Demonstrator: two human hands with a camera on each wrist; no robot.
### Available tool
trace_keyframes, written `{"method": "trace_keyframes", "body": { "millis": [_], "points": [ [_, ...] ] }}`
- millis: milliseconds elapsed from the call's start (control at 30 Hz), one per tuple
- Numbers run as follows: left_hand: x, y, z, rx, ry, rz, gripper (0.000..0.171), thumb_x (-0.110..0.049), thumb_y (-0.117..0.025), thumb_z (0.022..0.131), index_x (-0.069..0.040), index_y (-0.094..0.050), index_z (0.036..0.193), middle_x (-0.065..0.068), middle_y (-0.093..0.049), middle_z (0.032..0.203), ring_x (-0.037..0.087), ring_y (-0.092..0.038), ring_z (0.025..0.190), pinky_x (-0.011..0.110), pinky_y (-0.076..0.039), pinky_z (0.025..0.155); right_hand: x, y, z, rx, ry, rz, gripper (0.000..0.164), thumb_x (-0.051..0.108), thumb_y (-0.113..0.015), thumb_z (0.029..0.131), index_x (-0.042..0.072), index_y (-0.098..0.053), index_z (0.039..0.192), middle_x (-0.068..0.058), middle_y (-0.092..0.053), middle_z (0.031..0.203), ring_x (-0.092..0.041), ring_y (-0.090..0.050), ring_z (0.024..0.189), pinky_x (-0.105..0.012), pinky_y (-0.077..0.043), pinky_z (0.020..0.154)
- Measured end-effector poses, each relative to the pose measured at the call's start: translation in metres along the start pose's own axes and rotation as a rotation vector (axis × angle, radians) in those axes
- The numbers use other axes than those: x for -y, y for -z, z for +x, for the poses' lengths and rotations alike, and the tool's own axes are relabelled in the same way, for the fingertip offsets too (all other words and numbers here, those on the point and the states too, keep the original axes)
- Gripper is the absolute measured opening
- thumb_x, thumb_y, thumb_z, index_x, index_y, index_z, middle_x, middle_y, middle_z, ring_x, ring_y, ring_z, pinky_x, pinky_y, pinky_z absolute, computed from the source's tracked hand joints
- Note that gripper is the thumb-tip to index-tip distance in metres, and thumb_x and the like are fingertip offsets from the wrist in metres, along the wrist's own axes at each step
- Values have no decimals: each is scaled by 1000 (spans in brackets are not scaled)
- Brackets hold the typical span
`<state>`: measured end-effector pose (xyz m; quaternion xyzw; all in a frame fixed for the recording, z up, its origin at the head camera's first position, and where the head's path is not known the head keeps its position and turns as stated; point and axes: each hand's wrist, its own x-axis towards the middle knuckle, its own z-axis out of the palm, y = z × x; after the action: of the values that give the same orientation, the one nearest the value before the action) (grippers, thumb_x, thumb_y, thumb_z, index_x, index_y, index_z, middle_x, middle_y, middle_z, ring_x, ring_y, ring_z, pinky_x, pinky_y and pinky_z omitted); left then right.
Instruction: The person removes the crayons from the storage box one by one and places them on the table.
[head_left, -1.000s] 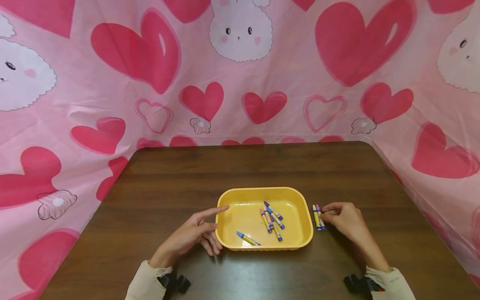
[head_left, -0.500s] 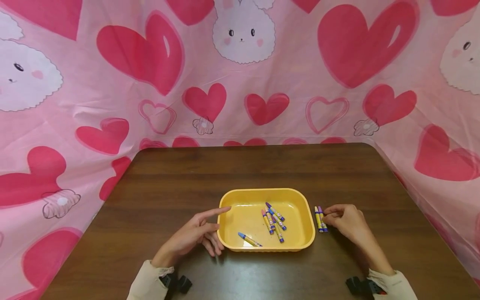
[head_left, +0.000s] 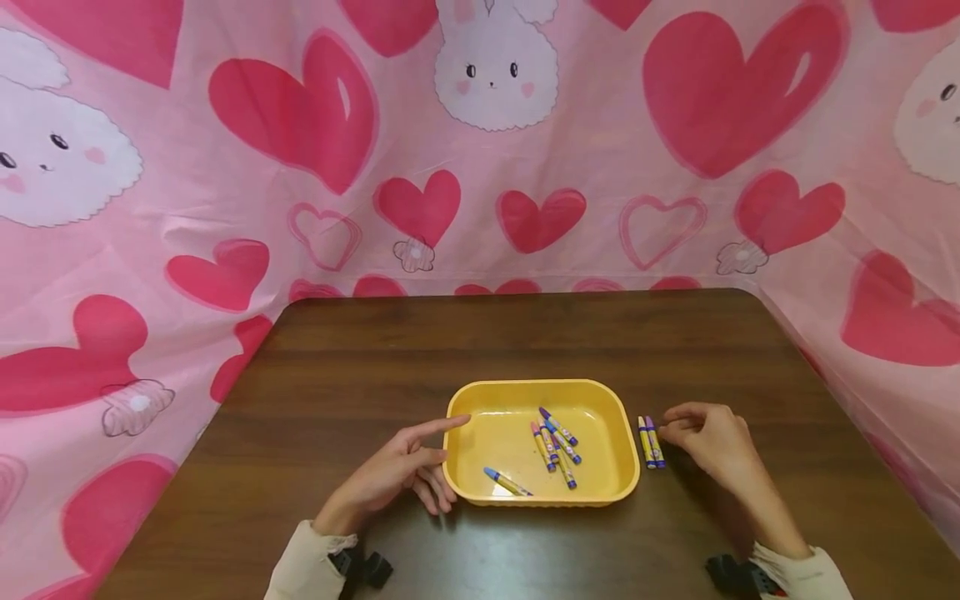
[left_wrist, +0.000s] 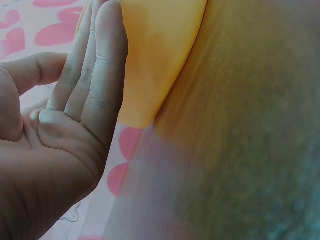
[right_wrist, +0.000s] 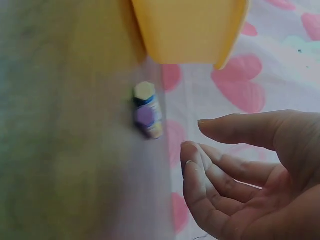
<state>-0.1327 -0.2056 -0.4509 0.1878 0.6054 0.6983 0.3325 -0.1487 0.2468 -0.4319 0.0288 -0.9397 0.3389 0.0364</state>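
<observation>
My left hand (head_left: 393, 473) rests at the left side of a yellow tray (head_left: 486, 442), index finger straight over the rim and the others against the outer wall. In the left wrist view its fingers lie straight along the tray wall (left_wrist: 155, 55). Outside the tray on the right, a purple crayon (head_left: 656, 442) and a pale yellow crayon (head_left: 646, 443) lie side by side. Just right of them is my right hand (head_left: 712, 437). The right wrist view shows a gap between thumb and fingertips, nothing held, and the purple crayon (right_wrist: 145, 116) apart from them.
Several crayons (head_left: 546, 442) lie in a loose pile in the tray's right half. A light blue crayon (head_left: 507, 482) lies alone near its front wall. The brown wooden table (head_left: 390, 358) meets a pink heart-patterned cloth (head_left: 495, 150) behind.
My right fingertips have drawn off the purple crayon, a little to the right. The head view has shifted slightly; the left hand keeps its place at the tray.
</observation>
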Motion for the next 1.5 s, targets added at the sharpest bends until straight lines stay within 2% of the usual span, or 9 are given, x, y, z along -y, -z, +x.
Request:
{"method": "trace_keyframes", "body": {
  "millis": [200, 367, 567, 800, 1000, 1100, 1300, 1400, 1500],
  "points": [
    [3, -2, 1, 12, -46, 1, 55, -10, -43, 106, -7, -26, 158, 19, -74, 89, 26, -74, 72, 38, -61, 63, 19, 7, 1, -62, 58, -8, 20, 16, -79, 83, 4, -75, 99, -3, -74, 84, -19, -70, 75, -25, -52, 61],
    [3, -2, 1, 6, -41, -7, 55, -11, -45, 106, -9, -27, 158, 19, -74, 89, 26, -74, 72, 37, -61, 63, 45, 13, 6, -75, 117, 3, 17, 13, -79, 83, 5, -74, 97, -2, -74, 82, -17, -69, 74, -24, -54, 63],
    [3, 0, 2, 12, -46, -1, 55, -11, -45, 106, -8, -27, 157, 20, -74, 89, 26, -74, 72, 38, -61, 62, 75, 15, 13, -43, 191, 33, 12, 9, -78, 83, 5, -75, 95, -2, -73, 81, -17, -68, 73, -23, -56, 62],
    [3, -1, 4, 12, -29, -5, 56, -12, -45, 105, -8, -26, 158, 20, -74, 89, 26, -74, 72, 38, -61, 62, 98, 9, 21, 40, 230, 60, 11, 8, -75, 86, 4, -74, 96, -3, -73, 83, -16, -68, 74, -32, -61, 65],
    [3, -2, 5, 12, -5, -9, 55, -11, -45, 106, -10, -26, 158, 19, -75, 89, 25, -74, 72, 38, -62, 63, 106, -13, 25, 95, 252, 59, 11, 3, -74, 85, 2, -74, 96, 0, -71, 81, -14, -66, 73, -33, -60, 68],
    [2, -2, 5, 14, -25, -9, 55, -8, -43, 105, -7, -26, 158, 21, -74, 88, 26, -74, 71, 39, -62, 62, 107, -29, 27, 118, 263, 41, 12, 1, -73, 84, -1, -73, 96, -2, -71, 81, -14, -66, 72, -32, -61, 68],
    [0, -1, 3, 0, -27, -7, 54, -5, -42, 105, -7, -27, 157, 23, -73, 87, 28, -74, 70, 39, -62, 60, 106, -61, 30, 115, 281, -40, 10, 0, -72, 81, -3, -73, 91, -2, -69, 75, -12, -61, 68, -32, -58, 66],
    [0, -1, 2, -6, -17, -4, 54, -5, -41, 105, -8, -27, 157, 23, -73, 87, 28, -74, 71, 39, -62, 61, 105, -75, 29, 123, 272, -78, 11, 1, -72, 82, -1, -73, 92, 0, -66, 72, -9, -56, 62, -28, -53, 60],
    [0, -1, 0, -9, -17, -7, 54, -5, -40, 106, -8, -27, 157, 23, -73, 87, 28, -74, 71, 39, -62, 61, 104, -85, 28, 118, 273, -114, 3, 1, -71, 81, 3, -71, 84, 3, -60, 66, -8, -51, 56, -24, -45, 51]
  ]
}}
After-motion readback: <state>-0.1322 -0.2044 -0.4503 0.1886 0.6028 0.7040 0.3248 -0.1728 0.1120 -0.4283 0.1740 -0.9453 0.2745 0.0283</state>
